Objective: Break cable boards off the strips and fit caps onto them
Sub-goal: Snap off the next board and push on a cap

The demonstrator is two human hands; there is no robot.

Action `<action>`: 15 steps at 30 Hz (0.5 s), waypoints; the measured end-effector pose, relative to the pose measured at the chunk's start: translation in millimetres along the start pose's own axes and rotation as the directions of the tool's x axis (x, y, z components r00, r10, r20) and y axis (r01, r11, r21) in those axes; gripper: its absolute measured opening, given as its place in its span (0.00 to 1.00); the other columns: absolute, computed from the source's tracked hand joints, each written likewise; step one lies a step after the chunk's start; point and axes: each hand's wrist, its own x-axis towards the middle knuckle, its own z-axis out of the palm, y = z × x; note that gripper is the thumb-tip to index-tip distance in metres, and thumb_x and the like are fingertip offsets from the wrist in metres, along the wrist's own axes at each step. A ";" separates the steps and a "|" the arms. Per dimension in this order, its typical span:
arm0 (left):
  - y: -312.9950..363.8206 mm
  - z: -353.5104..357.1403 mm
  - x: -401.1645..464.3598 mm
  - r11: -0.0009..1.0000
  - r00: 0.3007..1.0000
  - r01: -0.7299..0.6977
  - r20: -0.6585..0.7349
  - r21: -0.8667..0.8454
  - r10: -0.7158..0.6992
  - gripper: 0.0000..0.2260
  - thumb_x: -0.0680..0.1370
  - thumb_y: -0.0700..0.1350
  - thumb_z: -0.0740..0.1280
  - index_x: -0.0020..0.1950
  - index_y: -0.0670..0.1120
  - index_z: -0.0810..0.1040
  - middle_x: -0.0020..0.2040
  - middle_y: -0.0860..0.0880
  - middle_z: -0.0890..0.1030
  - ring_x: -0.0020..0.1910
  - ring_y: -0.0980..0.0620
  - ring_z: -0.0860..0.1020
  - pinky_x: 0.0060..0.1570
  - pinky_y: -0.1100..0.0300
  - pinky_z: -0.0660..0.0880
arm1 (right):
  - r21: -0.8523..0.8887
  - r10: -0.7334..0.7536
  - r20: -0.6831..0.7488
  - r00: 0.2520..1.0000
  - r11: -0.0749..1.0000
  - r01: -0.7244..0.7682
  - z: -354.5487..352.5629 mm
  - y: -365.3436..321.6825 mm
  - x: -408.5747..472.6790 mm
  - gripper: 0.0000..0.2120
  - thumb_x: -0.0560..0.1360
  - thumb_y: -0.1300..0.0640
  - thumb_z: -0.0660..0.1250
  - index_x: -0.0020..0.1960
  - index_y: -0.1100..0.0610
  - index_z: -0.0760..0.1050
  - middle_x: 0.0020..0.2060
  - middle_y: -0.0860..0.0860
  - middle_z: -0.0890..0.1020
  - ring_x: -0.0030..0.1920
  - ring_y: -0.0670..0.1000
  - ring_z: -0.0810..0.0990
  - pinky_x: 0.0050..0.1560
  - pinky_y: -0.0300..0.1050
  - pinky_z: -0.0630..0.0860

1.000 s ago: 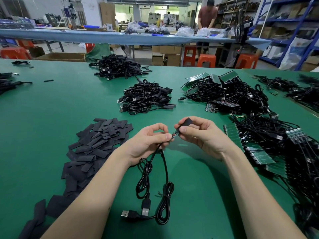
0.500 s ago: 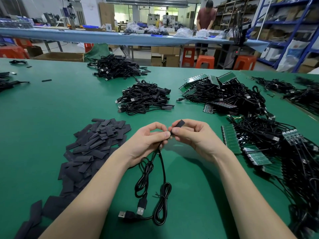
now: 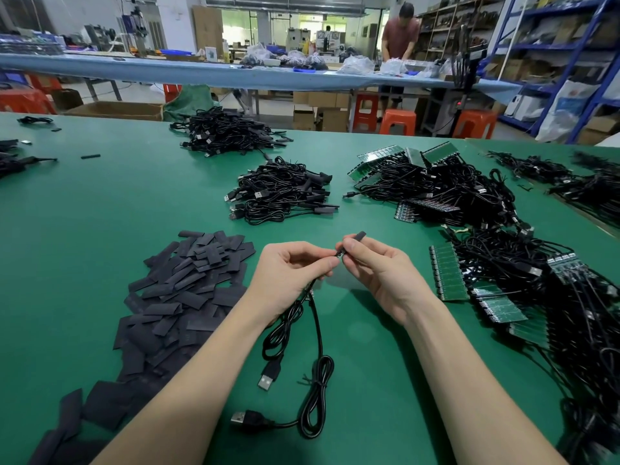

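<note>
Fingertips meet over the green table [image 3: 100, 213]: the right hand [image 3: 379, 273] pinches a black cap [image 3: 356, 237] between thumb and forefinger, other fingers loosely curled. The left hand [image 3: 292, 273] pinches the cable [image 3: 315, 330] where its board end must be, though the board itself is hidden by the fingertips. Risk here, I'd say: a skewed push jams the cap or bends the board. 2 USB plugs [image 3: 268, 377] hang below, spare caps [image 3: 188, 283] lie left, board strips [image 3: 449, 276] right.
</note>
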 end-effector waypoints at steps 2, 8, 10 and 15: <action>0.3 0.0 -0.9 1.000 1.000 -0.008 0.014 0.000 0.008 0.10 0.72 0.34 0.77 0.39 0.50 0.88 0.38 0.46 0.87 0.37 0.53 0.84 0.42 0.64 0.79 | -0.006 0.004 0.010 1.000 1.000 -0.004 -0.9 0.2 -0.9 0.06 0.67 0.60 0.76 0.43 0.59 0.87 0.45 0.57 0.87 0.43 0.47 0.86 0.43 0.33 0.80; -0.3 -2.5 -1.8 0.999 0.999 -0.018 0.026 -0.036 0.019 0.08 0.71 0.35 0.78 0.40 0.49 0.88 0.40 0.45 0.87 0.37 0.52 0.84 0.41 0.64 0.79 | -0.047 0.029 0.065 0.997 0.999 -0.026 2.6 1.3 -2.7 0.10 0.68 0.62 0.75 0.48 0.63 0.84 0.44 0.57 0.86 0.41 0.48 0.85 0.42 0.33 0.80; -0.1 -3.1 -1.9 0.997 1.000 -0.007 0.023 -0.074 0.009 0.06 0.68 0.39 0.79 0.40 0.48 0.87 0.39 0.42 0.86 0.36 0.50 0.84 0.40 0.63 0.79 | -0.067 0.037 0.087 0.996 0.997 -0.032 4.5 2.0 -3.9 0.12 0.68 0.62 0.75 0.50 0.63 0.83 0.43 0.56 0.86 0.40 0.47 0.85 0.41 0.32 0.80; -2.3 -4.6 -1.4 0.995 0.999 0.007 0.032 -0.097 -0.003 0.06 0.67 0.40 0.80 0.40 0.47 0.85 0.38 0.40 0.85 0.35 0.48 0.84 0.38 0.62 0.80 | -0.113 0.057 0.113 0.992 0.993 -0.044 4.3 1.0 -4.6 0.11 0.68 0.60 0.76 0.50 0.61 0.84 0.41 0.54 0.86 0.35 0.45 0.82 0.39 0.32 0.79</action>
